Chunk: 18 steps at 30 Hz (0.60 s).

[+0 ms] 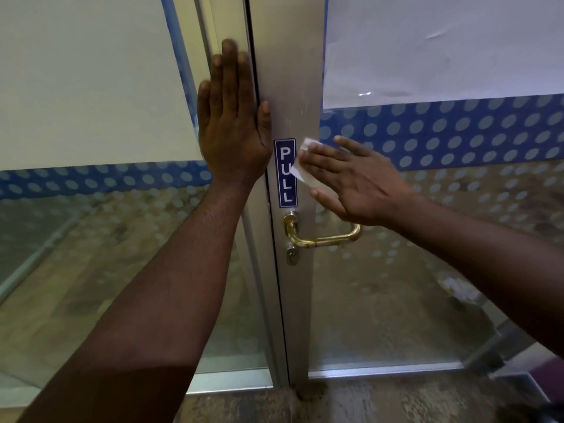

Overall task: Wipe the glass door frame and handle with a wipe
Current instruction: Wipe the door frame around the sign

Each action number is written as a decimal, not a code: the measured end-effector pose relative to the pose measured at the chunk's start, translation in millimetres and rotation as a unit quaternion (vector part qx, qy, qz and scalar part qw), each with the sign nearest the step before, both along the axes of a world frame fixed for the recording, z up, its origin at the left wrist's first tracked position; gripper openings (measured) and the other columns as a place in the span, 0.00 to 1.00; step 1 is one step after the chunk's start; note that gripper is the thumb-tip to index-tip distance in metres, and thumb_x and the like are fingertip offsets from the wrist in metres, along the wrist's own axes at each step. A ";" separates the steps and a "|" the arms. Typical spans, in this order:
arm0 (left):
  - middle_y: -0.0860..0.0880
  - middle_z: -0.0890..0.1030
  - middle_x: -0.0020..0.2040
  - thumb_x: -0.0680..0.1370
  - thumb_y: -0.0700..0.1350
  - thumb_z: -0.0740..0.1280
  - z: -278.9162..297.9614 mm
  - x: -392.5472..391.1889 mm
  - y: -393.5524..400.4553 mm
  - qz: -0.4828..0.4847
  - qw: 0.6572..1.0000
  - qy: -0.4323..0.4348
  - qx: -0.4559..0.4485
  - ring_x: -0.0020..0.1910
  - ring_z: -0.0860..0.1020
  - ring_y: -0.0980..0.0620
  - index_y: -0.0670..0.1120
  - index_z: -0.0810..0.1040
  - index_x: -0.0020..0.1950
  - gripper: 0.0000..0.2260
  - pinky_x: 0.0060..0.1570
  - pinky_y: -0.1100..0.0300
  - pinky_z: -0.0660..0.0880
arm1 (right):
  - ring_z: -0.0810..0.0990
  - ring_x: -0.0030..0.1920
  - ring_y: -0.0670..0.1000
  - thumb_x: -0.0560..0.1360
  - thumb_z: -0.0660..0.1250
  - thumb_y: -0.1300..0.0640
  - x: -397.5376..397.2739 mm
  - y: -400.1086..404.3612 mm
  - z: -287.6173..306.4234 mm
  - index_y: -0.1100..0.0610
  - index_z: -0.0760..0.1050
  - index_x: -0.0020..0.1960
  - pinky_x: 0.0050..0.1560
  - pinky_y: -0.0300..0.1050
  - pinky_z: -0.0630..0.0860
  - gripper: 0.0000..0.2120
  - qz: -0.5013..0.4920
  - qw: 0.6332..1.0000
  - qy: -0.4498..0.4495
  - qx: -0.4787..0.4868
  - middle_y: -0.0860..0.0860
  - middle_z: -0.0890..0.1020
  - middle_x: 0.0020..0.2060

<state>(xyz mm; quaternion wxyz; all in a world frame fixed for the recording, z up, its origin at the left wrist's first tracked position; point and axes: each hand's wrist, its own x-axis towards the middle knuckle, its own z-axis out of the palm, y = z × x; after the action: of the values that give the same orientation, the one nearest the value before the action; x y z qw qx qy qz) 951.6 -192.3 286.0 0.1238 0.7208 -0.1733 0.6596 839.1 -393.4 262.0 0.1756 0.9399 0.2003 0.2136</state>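
A silver metal door frame (293, 87) runs top to bottom through the middle of the view. A blue PULL sticker (285, 173) is fixed on it above a brass lever handle (323, 236) and a keyhole. My right hand (357, 181) lies flat, pressing a white wipe (302, 166) onto the frame just right of the sticker and above the handle. My left hand (233, 117) is spread flat on the neighbouring frame post to the left, fingers pointing up, holding nothing.
Glass panels (427, 270) on both sides carry a blue dotted band and frosted film. A white paper sheet (442, 47) covers the upper right pane. Speckled floor (396, 404) shows at the bottom.
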 end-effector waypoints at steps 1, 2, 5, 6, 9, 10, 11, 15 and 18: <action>0.38 0.63 0.77 0.85 0.51 0.55 0.0 0.5 -0.1 -0.001 1.000 0.000 -0.001 0.77 0.58 0.43 0.39 0.60 0.78 0.24 0.78 0.55 0.45 | 0.53 0.76 0.49 0.81 0.38 0.38 -1.5 0.7 -3.4 0.53 0.52 0.77 0.75 0.49 0.45 0.31 0.003 1.000 0.007 -0.006 0.52 0.58 0.76; 0.38 0.63 0.77 0.85 0.51 0.55 0.0 1.2 -0.2 -0.003 1.000 0.000 -0.002 0.77 0.58 0.43 0.39 0.60 0.78 0.24 0.78 0.55 0.45 | 0.51 0.77 0.48 0.81 0.37 0.38 -3.9 0.3 -12.1 0.53 0.50 0.78 0.76 0.48 0.45 0.31 0.009 1.000 0.021 -0.016 0.52 0.56 0.76; 0.38 0.63 0.77 0.85 0.51 0.54 -0.5 1.8 0.0 -0.007 1.000 0.002 0.001 0.77 0.58 0.43 0.39 0.60 0.78 0.24 0.78 0.55 0.45 | 0.48 0.77 0.46 0.81 0.38 0.40 -6.6 -3.5 -26.2 0.50 0.48 0.77 0.75 0.48 0.43 0.28 0.009 0.998 0.047 -0.031 0.47 0.51 0.76; 0.38 0.63 0.77 0.85 0.52 0.54 -0.6 1.9 -0.3 -0.006 1.000 0.002 0.000 0.77 0.58 0.43 0.40 0.60 0.78 0.24 0.78 0.55 0.45 | 0.50 0.77 0.46 0.81 0.43 0.42 -4.9 -3.5 -24.5 0.50 0.50 0.77 0.74 0.48 0.45 0.26 0.017 0.999 0.037 -0.026 0.47 0.52 0.76; 0.39 0.62 0.78 0.85 0.52 0.54 -1.3 0.6 -0.9 -0.004 1.000 0.006 0.000 0.78 0.57 0.43 0.40 0.59 0.78 0.25 0.78 0.55 0.44 | 0.59 0.75 0.51 0.77 0.64 0.55 -5.0 2.7 -23.6 0.54 0.61 0.74 0.68 0.46 0.56 0.27 0.034 0.999 0.002 -0.029 0.49 0.63 0.75; 0.39 0.62 0.78 0.85 0.52 0.54 -1.1 0.3 -0.7 -0.001 1.000 0.007 0.002 0.78 0.57 0.43 0.40 0.58 0.78 0.25 0.78 0.55 0.44 | 0.64 0.74 0.52 0.74 0.70 0.59 -6.3 5.7 -25.6 0.55 0.65 0.73 0.66 0.46 0.59 0.29 0.036 0.999 -0.011 -0.016 0.51 0.67 0.73; 0.39 0.61 0.78 0.85 0.52 0.54 -0.4 0.0 -0.2 -0.001 1.000 0.009 0.004 0.78 0.56 0.43 0.40 0.58 0.79 0.25 0.78 0.55 0.44 | 0.68 0.72 0.54 0.71 0.73 0.62 -7.0 7.3 -28.8 0.58 0.69 0.71 0.64 0.46 0.62 0.30 0.042 0.999 -0.026 -0.001 0.52 0.70 0.71; 0.39 0.61 0.78 0.85 0.52 0.53 0.2 -1.9 0.5 -0.005 1.000 0.015 0.007 0.78 0.56 0.44 0.40 0.57 0.79 0.25 0.78 0.54 0.45 | 0.76 0.63 0.59 0.74 0.69 0.65 -0.3 10.6 -34.5 0.64 0.73 0.66 0.53 0.53 0.80 0.21 0.116 0.991 -0.053 0.045 0.59 0.75 0.65; 0.39 0.62 0.78 0.85 0.52 0.53 0.3 -0.8 0.6 0.002 1.000 0.014 0.007 0.78 0.57 0.43 0.40 0.58 0.79 0.25 0.78 0.54 0.45 | 0.77 0.48 0.53 0.78 0.61 0.60 9.7 19.8 -23.0 0.62 0.75 0.60 0.39 0.41 0.76 0.13 0.127 0.982 -0.080 0.115 0.57 0.77 0.55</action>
<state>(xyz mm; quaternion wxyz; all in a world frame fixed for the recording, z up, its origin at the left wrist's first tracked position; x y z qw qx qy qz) 950.8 -191.8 286.3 0.1194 0.7312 -0.1745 0.6485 848.9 -373.6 239.0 0.0530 0.9005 0.2775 0.3306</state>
